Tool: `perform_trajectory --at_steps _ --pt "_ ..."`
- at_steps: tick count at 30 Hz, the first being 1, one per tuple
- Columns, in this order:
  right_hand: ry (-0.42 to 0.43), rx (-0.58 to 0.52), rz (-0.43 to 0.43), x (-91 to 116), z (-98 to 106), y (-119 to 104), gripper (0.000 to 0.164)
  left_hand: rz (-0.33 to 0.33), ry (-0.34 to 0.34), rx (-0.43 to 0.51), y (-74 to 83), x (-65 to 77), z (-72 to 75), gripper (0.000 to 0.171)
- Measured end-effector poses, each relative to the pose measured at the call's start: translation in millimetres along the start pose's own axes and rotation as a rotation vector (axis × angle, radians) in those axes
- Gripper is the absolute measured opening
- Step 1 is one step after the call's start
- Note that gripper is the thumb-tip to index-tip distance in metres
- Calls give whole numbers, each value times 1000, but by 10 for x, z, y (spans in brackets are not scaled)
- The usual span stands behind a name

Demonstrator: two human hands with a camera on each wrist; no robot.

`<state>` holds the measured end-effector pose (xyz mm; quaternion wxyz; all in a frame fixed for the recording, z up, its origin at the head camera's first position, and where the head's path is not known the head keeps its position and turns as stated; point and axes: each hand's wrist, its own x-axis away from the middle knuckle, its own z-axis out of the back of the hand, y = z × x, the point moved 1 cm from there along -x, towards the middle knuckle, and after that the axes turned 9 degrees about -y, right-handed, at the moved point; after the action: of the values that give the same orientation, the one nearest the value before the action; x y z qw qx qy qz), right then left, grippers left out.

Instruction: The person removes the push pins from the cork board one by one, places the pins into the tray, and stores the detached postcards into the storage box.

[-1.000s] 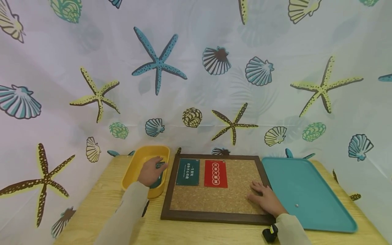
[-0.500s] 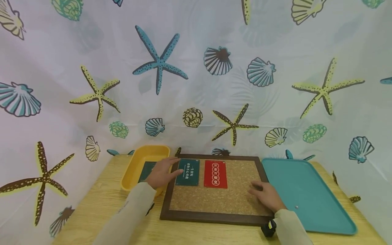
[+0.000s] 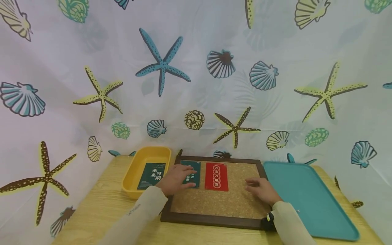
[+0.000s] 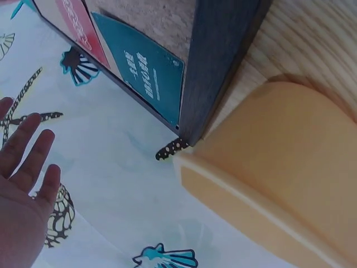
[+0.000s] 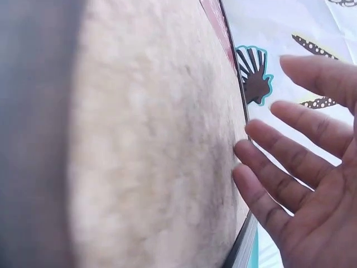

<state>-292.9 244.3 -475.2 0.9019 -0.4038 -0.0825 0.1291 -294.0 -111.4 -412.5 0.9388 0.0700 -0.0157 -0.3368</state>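
A dark-framed cork board (image 3: 214, 206) lies on the table with a green card (image 3: 196, 165) and a red card (image 3: 216, 177) on it. Over the board's left part, my left hand (image 3: 175, 179) hovers with loose fingers and covers some of the green card in the head view. In the left wrist view that hand (image 4: 25, 184) shows straight, spread fingers and nothing held. My right hand (image 3: 264, 191) is above the cork's right side, and the right wrist view shows its fingers (image 5: 279, 146) apart, holding nothing. Another green card (image 3: 152, 176) leans in the yellow bin (image 3: 130, 178).
At the right of the board lies a teal tray (image 3: 309, 200), partly behind the right sleeve. The yellow bin stands close to the board's left edge. A white curtain (image 3: 196, 95) with shells and starfish hangs behind the wooden table (image 3: 92, 204).
My left hand has come out of the yellow bin and moved right over the board, uncovering the card in the bin. The right hand has shifted slightly left and lifted from the cork.
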Motion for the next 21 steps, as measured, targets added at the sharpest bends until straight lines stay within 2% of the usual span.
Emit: perform_trajectory --at_steps 2,6,9,16,21 --pt "-21 -13 -2 -53 14 2 39 -3 -26 -19 52 -21 -16 49" --pt "-35 -21 -58 -147 36 -28 36 9 -93 -44 159 -77 -52 50" --pt "-41 -29 -97 -204 44 -61 36 -6 -126 -58 230 -129 -84 49" --pt "-31 -35 -83 -374 23 -74 36 -122 -110 -71 380 -218 -197 38" --pt "-46 -36 -66 -538 19 -53 35 -181 -138 -75 442 -312 -326 39"
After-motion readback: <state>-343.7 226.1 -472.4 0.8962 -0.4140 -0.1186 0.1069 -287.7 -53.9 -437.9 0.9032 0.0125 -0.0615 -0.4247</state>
